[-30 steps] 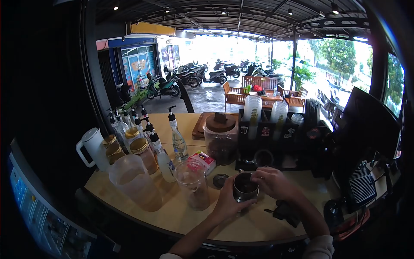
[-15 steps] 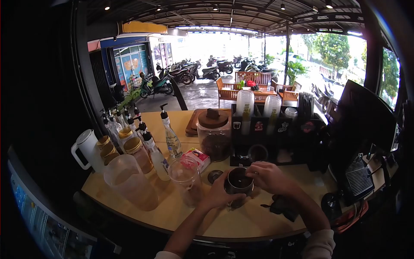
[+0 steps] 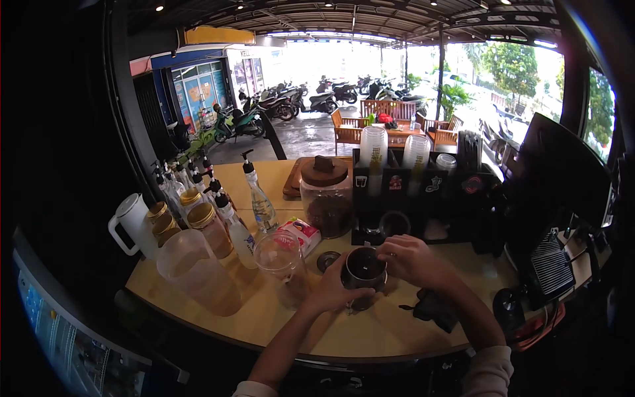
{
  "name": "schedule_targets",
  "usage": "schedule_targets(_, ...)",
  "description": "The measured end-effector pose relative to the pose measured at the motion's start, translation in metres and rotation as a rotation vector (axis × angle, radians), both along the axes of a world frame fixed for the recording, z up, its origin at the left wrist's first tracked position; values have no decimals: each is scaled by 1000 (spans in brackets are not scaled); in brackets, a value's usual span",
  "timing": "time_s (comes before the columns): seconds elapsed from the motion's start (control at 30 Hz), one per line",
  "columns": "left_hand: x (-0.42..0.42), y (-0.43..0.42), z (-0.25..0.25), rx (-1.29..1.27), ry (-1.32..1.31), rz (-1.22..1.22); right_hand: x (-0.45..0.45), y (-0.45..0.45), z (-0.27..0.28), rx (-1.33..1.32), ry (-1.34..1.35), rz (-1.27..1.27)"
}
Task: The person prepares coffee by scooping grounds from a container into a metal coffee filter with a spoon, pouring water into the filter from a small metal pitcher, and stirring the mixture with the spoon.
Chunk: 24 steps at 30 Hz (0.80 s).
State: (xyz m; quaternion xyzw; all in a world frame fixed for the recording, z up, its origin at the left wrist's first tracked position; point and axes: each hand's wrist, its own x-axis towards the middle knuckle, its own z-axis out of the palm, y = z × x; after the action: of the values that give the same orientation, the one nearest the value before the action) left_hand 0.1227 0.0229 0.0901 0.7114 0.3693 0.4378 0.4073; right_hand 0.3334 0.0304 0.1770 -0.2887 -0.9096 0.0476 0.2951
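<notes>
My left hand [image 3: 329,289] is wrapped around the side of a dark, shiny cup [image 3: 357,283] on the counter. The cup's mouth faces up, and its inside looks dark brown with a small bright glint. At the right rim, my right hand [image 3: 415,263] is closed in a pinch over the opening; what its fingers grip is too small or hidden to name. A small round metal dish or lid [image 3: 327,261] lies just behind the left hand. To the left stands a tall clear plastic jug [image 3: 281,264], near a pink-and-white packet [image 3: 303,233].
A frosted jug [image 3: 198,271], gold-lidded jars [image 3: 208,231], pump bottles [image 3: 259,198] and a white pitcher [image 3: 135,221] crowd the left. Behind are a wooden-lidded jar [image 3: 325,202] and a black cup organizer [image 3: 423,185]. A dark cloth [image 3: 435,311] lies right; a monitor [image 3: 562,172] stands beyond.
The view has shifted slightly. My right hand has moved a little at the cup's rim, while my left hand keeps its hold on the cup.
</notes>
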Motion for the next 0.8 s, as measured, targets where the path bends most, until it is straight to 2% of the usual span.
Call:
schedule_targets(0.13, 1, 1, -1, -12, -38, -34, -3, -10, -7, -58, 117, 115)
schedule_targets(0.27, 2, -2, -2, -7, -47, -34, 6, 6, -12, -77, 135, 34)
schedule_targets(0.4, 1, -2, 0, -4, -7, -37, 0, -14, -8, -105, 132, 89)
schedule_targets(0.57, 1, -3, -1, -10, -16, -32, 8, 1, -18, 0, 139, 78)
schedule_targets(0.63, 2, -2, -6, -19, -16, -32, 3, -7, -21, -86, 212, 176)
schedule_targets(0.73, 5, -4, -14, 43, -116, 0, 10, 6, -21, 38, 164, 76)
schedule_targets(0.77, 4, -5, -14, 42, -92, 3, 10, 5, -22, -90, 204, 55)
schedule_targets(0.8, 2, -5, -12, 44, -64, 9, 7, -1, -22, -90, 207, 67)
